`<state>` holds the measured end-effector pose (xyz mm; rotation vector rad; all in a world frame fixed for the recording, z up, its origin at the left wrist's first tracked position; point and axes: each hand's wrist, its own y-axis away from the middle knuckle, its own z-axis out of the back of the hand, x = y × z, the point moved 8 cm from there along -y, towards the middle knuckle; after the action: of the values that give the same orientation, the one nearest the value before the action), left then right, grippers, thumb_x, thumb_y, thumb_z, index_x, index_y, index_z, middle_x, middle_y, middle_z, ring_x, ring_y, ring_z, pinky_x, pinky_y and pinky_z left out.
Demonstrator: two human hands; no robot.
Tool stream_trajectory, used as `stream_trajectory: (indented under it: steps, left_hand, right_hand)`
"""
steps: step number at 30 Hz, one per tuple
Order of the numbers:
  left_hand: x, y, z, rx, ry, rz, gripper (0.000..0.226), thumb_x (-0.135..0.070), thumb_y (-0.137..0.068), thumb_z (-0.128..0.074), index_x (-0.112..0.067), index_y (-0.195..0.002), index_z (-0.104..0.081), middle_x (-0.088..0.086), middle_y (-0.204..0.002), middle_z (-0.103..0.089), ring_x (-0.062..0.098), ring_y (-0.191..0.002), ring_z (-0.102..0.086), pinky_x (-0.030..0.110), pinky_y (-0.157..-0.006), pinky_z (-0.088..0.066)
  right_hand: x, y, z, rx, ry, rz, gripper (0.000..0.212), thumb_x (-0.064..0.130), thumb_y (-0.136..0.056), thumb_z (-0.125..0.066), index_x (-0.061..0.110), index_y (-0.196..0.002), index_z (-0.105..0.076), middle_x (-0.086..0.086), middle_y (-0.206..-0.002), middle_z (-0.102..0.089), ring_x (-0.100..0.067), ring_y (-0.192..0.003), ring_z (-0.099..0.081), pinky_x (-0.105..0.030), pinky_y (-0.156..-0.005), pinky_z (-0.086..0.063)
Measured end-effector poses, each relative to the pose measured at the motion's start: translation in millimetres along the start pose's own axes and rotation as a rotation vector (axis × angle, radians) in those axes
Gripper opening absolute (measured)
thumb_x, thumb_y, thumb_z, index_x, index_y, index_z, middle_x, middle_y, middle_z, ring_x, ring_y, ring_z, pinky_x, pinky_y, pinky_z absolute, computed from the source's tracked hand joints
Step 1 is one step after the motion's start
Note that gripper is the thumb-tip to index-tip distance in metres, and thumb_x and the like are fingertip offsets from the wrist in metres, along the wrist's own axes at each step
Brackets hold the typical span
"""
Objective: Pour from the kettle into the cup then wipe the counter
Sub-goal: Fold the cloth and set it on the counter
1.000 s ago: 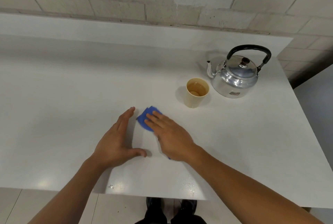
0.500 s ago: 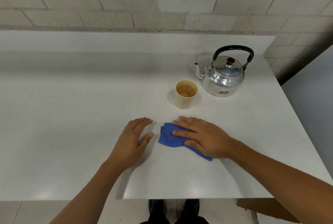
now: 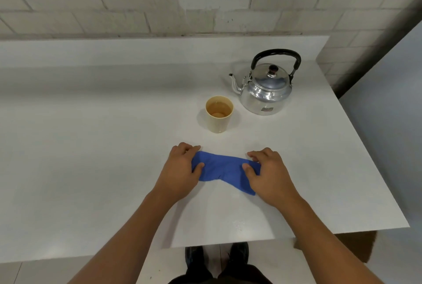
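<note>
Both hands rest on a blue cloth [image 3: 222, 170] spread flat on the white counter [image 3: 91, 158]. The left hand [image 3: 180, 174] pinches the cloth's left end, thumb on top and fingers curled over the far edge; the right hand [image 3: 269, 176] clamps the right end the same way. The cup [image 3: 219, 114], holding pale liquid, stands beyond the hands, nearer the right one, and the kettle [image 3: 266, 90] sits upright further off to the right, its spout aimed toward the cup. The pouring looks finished, so the wiping is the step in hand.

To do it well, the person should gather or fold the cloth into a firm pad, press it flat and sweep in overlapping strokes. A faint speckle near the counter's front edge [image 3: 238, 224], below the right wrist, may be droplets, though the view is too soft to be sure; it deserves a pass. Strokes should stay clear of the cup so it isn't knocked.
</note>
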<state>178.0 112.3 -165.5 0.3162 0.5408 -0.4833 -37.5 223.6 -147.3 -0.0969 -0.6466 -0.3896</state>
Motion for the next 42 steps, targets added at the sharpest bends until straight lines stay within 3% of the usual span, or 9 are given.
stream_trajectory:
  steps: [5, 11, 14, 17, 21, 23, 28, 38, 42]
  left_hand:
    - [-1.6, 8.7, -4.8, -0.065, 0.063, 0.029, 0.027, -0.017, -0.099, -0.062, -0.006, -0.124, -0.065, 0.004, -0.111, -0.051, 0.024, -0.104, -0.056, 0.037, -0.094, -0.052]
    - [-9.2, 14.1, -2.5, -0.143, 0.146, 0.0, 0.01, -0.006, -0.094, -0.061, -0.008, -0.104, -0.064, 0.001, -0.102, -0.057, 0.022, -0.097, -0.05, 0.032, -0.082, -0.047]
    - [-6.6, 19.1, 0.4, -0.143, 0.262, 0.018, 0.008, -0.01, -0.097, -0.06, -0.014, -0.104, -0.061, -0.001, -0.092, -0.063, 0.019, -0.09, -0.057, 0.022, -0.073, -0.047]
    - [8.7, 23.3, 11.1, -0.18, 0.46, 0.126, 0.014, -0.015, -0.098, -0.064, -0.028, -0.101, -0.059, -0.007, -0.092, -0.069, 0.009, -0.08, -0.066, 0.009, -0.065, -0.048]
    - [41.0, 28.8, 42.4, -0.304, 0.684, 0.245, 0.014, -0.018, -0.096, -0.069, -0.027, -0.107, -0.065, -0.005, -0.102, -0.075, 0.014, -0.088, -0.073, 0.028, -0.074, -0.058]
    - [62.4, 31.0, 64.8, -0.382, 0.715, 0.299, 0.015, -0.019, -0.095, -0.071, -0.026, -0.108, -0.067, -0.005, -0.104, -0.075, 0.015, -0.092, -0.073, 0.026, -0.073, -0.056]
    - [122.9, 34.7, 114.4, -0.46, 0.601, 0.428, 0.017, -0.025, -0.094, -0.072, -0.025, -0.111, -0.071, 0.0, -0.101, -0.075, 0.022, -0.092, -0.072, 0.037, -0.078, -0.057]
    - [198.6, 48.8, 146.9, -0.484, 0.283, 0.542, 0.015, -0.027, -0.093, -0.074, -0.024, -0.105, -0.066, -0.006, -0.092, -0.067, 0.013, -0.076, -0.063, 0.019, -0.061, -0.041]
    - [206.0, 49.4, 149.3, -0.474, 0.165, 0.533, 0.011, -0.022, -0.093, -0.071, -0.021, -0.103, -0.067, -0.004, -0.089, -0.067, 0.021, -0.079, -0.062, 0.024, -0.066, -0.042]
  right_hand:
    - [-5.9, 10.5, -4.8, 0.006, 0.018, -0.062, 0.028, 0.018, -0.089, -0.067, 0.011, -0.116, -0.066, -0.005, -0.108, -0.054, -0.022, -0.102, -0.054, -0.033, -0.083, -0.049]
    - [-6.9, 6.5, -2.0, 0.016, -0.046, -0.121, 0.012, 0.013, -0.084, -0.071, 0.016, -0.084, -0.06, 0.002, -0.08, -0.059, -0.018, -0.076, -0.058, -0.034, -0.064, -0.052]
    - [-6.6, 4.5, -1.1, 0.019, -0.198, -0.183, 0.014, 0.008, -0.085, -0.071, 0.018, -0.084, -0.061, 0.003, -0.075, -0.065, -0.011, -0.066, -0.061, -0.021, -0.058, -0.05]
    - [2.3, -3.4, 3.1, -0.016, -0.353, -0.234, 0.015, 0.009, -0.085, -0.075, 0.02, -0.087, -0.065, 0.003, -0.082, -0.07, -0.009, -0.073, -0.064, -0.01, -0.058, -0.046]
    - [35.4, -19.4, -4.5, 0.036, -0.509, -0.257, 0.015, 0.016, -0.084, -0.078, 0.024, -0.093, -0.069, 0.005, -0.089, -0.073, -0.012, -0.082, -0.07, -0.023, -0.068, -0.055]
    - [56.7, -28.1, -16.7, 0.086, -0.587, -0.261, 0.016, 0.015, -0.083, -0.078, 0.024, -0.095, -0.072, 0.004, -0.091, -0.075, -0.014, -0.085, -0.071, -0.031, -0.075, -0.06]
    - [106.2, -53.3, -64.7, 0.218, -0.655, -0.276, 0.018, 0.014, -0.081, -0.078, 0.024, -0.095, -0.074, 0.003, -0.093, -0.076, -0.016, -0.089, -0.073, -0.043, -0.085, -0.06]
    - [166.8, -70.5, -138.8, 0.277, -0.43, -0.16, 0.021, 0.011, -0.077, -0.08, 0.015, -0.097, -0.075, 0.002, -0.079, -0.071, -0.019, -0.078, -0.072, -0.041, -0.076, -0.062]
    - [175.2, -74.0, -145.5, 0.251, -0.313, -0.101, 0.017, 0.013, -0.076, -0.081, 0.018, -0.091, -0.073, 0.001, -0.083, -0.073, -0.019, -0.076, -0.071, -0.032, -0.073, -0.06]
